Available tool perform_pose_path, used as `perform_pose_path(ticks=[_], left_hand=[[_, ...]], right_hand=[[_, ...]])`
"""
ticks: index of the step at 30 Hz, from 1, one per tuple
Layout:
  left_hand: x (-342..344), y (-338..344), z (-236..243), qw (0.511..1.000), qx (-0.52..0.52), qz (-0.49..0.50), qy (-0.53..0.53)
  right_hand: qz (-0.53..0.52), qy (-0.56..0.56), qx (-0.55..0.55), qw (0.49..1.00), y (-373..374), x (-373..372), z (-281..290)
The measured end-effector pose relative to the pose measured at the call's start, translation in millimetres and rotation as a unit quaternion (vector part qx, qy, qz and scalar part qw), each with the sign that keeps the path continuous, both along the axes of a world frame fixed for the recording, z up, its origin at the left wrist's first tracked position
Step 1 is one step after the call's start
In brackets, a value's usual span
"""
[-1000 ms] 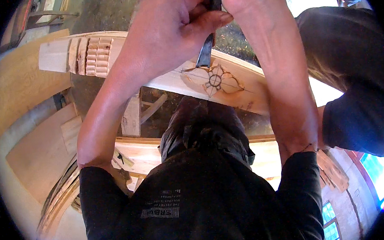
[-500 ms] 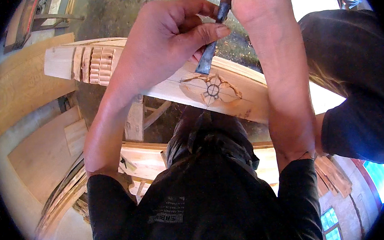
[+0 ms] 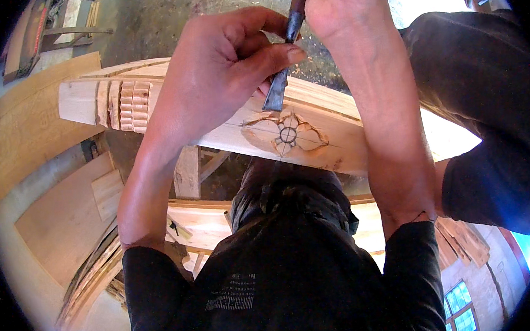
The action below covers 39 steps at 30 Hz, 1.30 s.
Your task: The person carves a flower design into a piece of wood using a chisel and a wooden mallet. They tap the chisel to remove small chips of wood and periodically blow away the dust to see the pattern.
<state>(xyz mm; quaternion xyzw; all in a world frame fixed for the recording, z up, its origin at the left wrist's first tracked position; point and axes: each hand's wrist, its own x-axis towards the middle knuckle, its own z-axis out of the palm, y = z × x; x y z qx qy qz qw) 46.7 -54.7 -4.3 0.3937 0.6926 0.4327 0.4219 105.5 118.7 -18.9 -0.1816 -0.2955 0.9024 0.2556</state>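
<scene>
A pale wooden beam (image 3: 336, 131) is laid slantwise from upper left to lower right, bearing a carved flower (image 3: 287, 134) with a ridged block (image 3: 129, 104) near its left end. A chisel (image 3: 283, 61) is held steeply, blade down at the flower's upper petal, pinched low by the left hand (image 3: 223, 71) and clenched at the handle by the right hand (image 3: 340, 9). Beyond lies grey floor (image 3: 165, 20); boards (image 3: 62, 220) crowd the left.

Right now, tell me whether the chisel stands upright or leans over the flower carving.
Leaning. The chisel slants from the right hand down-left to the wooden beam, its blade just above the flower carving; left hand fingers steady it.
</scene>
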Motion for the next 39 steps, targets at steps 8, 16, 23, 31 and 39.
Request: perform_pose_path(ticks=[8,16,23,31,39], left_hand=[[2.1,2.5,0.8,0.999,-0.029,0.011,0.015],[8.5,8.6,-2.2,0.999,0.013,0.037,0.017],[9.4,8.6,-5.8,0.998,0.021,0.028,0.042],[4.7,6.3,-8.3,0.995,0.005,0.001,0.098],[6.4,7.3,0.5,0.989,0.005,-0.021,0.144]], right_hand=[[-0.004,-0.003,-0.004,1.000,-4.4,-0.9,1.5],[-0.004,0.004,-0.006,1.000,-7.2,-5.9,1.9],[-0.001,0.008,-0.026,1.000,-11.9,-0.6,3.0],[-0.002,-0.007,-0.031,0.999,-11.3,-4.3,-6.3],[-0.001,-0.025,-0.046,0.999,-10.5,-0.9,-7.9]])
